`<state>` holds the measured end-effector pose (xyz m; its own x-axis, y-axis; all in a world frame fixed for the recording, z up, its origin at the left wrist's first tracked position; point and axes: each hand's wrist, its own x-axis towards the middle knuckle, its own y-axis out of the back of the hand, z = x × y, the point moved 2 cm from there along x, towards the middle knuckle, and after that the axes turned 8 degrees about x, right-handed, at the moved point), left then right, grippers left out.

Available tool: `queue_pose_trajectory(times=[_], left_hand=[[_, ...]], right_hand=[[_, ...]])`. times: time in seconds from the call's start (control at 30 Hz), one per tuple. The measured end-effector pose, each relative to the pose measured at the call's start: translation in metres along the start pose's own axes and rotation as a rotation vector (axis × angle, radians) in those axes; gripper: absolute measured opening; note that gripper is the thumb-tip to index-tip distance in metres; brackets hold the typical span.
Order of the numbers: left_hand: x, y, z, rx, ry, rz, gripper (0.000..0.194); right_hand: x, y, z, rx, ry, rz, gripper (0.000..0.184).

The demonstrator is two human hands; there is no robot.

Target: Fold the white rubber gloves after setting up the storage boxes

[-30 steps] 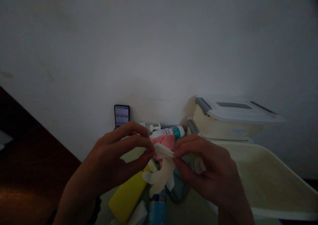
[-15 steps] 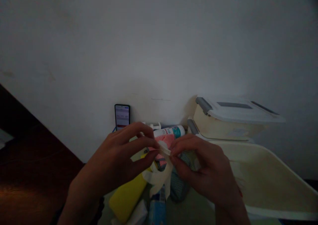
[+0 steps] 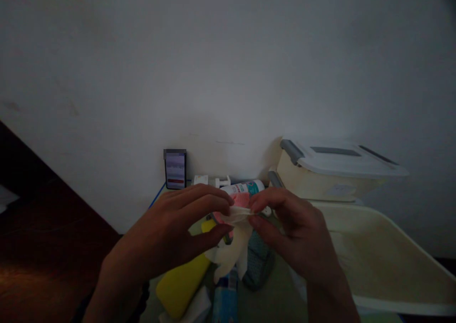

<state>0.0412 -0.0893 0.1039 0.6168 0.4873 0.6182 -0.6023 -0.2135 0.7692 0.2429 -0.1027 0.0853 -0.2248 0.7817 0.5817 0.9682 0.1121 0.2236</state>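
Observation:
A thin white glove (image 3: 235, 244) hangs by its cuff between my two hands, its fingers dangling downward. My left hand (image 3: 174, 223) is at the cuff's left side, with thumb and fingertips parted around the edge. At the right end of the cuff, my right hand (image 3: 295, 237) pinches the rim between thumb and index finger. Below and behind the glove are a pink cloth (image 3: 241, 199), a yellow sponge-like block (image 3: 183, 285), a blue package (image 3: 225, 299) and a grey-green textured cloth (image 3: 258, 261).
A phone (image 3: 175, 171) leans against the wall. Behind my hands lies a white and teal bottle (image 3: 254, 186). On the right stands a large cream bin (image 3: 388, 251) with its white lid (image 3: 352, 159) raised. A crumpled white item (image 3: 197, 306) lies at the front.
The glove's cuff has been spread wider and my right hand has shifted slightly right. My left thumb has moved away from its fingertips. The phone's screen display differs.

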Motion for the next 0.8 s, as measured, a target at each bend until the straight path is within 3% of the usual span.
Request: queue_pose_trajectory(times=[0.17, 0.5, 0.67, 0.8], left_hand=[[0.003, 0.002, 0.002, -0.046, 0.031, 0.079, 0.016], [0.007, -0.006, 0.006, -0.451, 0.250, 0.232, 0.018], [0.009, -0.010, 0.006, -0.509, 0.296, 0.263, 0.017], [0.010, -0.008, 0.005, -0.490, 0.291, 0.223, 0.014]], right_hand=[[0.001, -0.001, 0.001, 0.084, -0.049, 0.000, 0.012], [-0.003, -0.009, -0.007, 0.278, -0.126, 0.058, 0.014], [-0.003, -0.012, -0.007, 0.166, -0.067, 0.102, 0.025], [-0.001, -0.012, -0.008, 0.083, -0.032, 0.176, 0.015]])
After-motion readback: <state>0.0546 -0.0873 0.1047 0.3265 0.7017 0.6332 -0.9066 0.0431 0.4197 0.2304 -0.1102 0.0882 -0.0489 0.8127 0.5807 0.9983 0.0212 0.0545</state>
